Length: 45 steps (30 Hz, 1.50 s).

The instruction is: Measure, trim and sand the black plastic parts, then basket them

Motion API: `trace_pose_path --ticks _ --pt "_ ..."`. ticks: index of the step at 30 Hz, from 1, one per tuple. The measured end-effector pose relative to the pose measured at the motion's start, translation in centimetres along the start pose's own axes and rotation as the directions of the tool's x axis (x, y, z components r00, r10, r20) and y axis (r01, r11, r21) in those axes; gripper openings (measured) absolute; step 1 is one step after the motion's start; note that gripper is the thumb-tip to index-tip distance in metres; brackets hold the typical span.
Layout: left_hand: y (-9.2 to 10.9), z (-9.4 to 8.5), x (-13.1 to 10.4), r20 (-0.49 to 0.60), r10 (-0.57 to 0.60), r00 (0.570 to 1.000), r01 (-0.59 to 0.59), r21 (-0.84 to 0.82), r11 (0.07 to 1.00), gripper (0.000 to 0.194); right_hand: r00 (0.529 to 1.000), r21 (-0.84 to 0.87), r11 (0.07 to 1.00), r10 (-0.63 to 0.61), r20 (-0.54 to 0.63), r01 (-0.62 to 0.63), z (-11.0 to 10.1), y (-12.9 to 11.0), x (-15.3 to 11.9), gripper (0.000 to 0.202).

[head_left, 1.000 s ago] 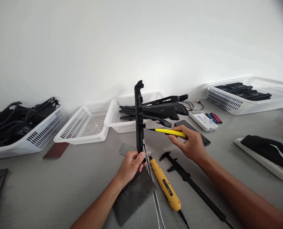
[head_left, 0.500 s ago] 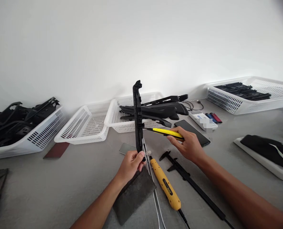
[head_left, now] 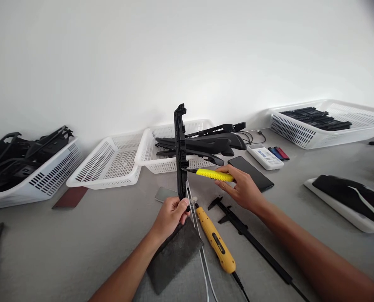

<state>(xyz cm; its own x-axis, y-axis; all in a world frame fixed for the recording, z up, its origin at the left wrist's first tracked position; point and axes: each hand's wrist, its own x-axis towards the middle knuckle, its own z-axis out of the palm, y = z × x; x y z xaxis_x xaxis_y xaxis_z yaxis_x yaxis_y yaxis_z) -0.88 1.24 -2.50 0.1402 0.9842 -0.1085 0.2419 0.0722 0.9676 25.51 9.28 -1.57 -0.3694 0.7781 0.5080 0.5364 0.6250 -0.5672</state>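
Note:
A long black plastic trim piece point(head_left: 181, 144) stands upright above the table, its lower end pinched in my left hand point(head_left: 171, 216). My right hand point(head_left: 245, 188) is closed around a yellow utility knife point(head_left: 215, 175). The knife points left, and its tip meets the side of the trim piece a little below its middle. Under my hands lie a yellow corded tool point(head_left: 216, 241), a black caliper point(head_left: 249, 239), long metal tweezers point(head_left: 205, 264) and a dark flat sheet point(head_left: 174, 260).
Behind, a white basket point(head_left: 160, 169) holds black parts point(head_left: 205, 146), beside another white basket point(head_left: 101, 184). More filled baskets stand at the left point(head_left: 57, 176) and right point(head_left: 295, 132). A phone point(head_left: 252, 174), a white box point(head_left: 265, 157) and a brown sheet point(head_left: 70, 197) lie about.
The whole view has shifted slightly, so things sit a little farther left. The knife has moved slightly down along the trim piece, with its yellow side turned more toward me.

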Motion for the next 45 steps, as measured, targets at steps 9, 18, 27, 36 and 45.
trace_pose_path --ticks 9,18,27,36,45 --pt "-0.1 0.1 0.0 0.005 0.011 1.000 -0.011 -0.026 1.000 0.059 0.993 0.142 0.988 -0.067 0.097 0.053 -0.4 -1.1 0.0 0.019" --pt "0.3 0.1 -0.2 0.015 0.007 1.000 -0.007 0.011 1.000 0.059 0.978 0.289 0.954 0.016 0.208 -0.077 -1.2 -1.6 0.2 0.017" --pt "0.5 -0.2 -0.2 0.116 0.028 0.993 -0.015 -0.115 0.993 0.050 0.968 0.228 0.962 0.097 0.233 -0.152 -0.2 -1.1 0.1 0.017" --pt "0.7 0.0 -0.1 0.092 0.066 0.994 -0.059 -0.075 0.995 0.051 0.983 0.226 0.970 0.047 0.176 -0.087 -0.9 -1.5 0.1 0.016" --pt "0.8 -0.2 -0.1 0.099 0.064 0.993 -0.055 -0.091 0.994 0.052 0.985 0.233 0.969 0.041 0.168 -0.080 -0.8 -1.5 -0.1 0.018"
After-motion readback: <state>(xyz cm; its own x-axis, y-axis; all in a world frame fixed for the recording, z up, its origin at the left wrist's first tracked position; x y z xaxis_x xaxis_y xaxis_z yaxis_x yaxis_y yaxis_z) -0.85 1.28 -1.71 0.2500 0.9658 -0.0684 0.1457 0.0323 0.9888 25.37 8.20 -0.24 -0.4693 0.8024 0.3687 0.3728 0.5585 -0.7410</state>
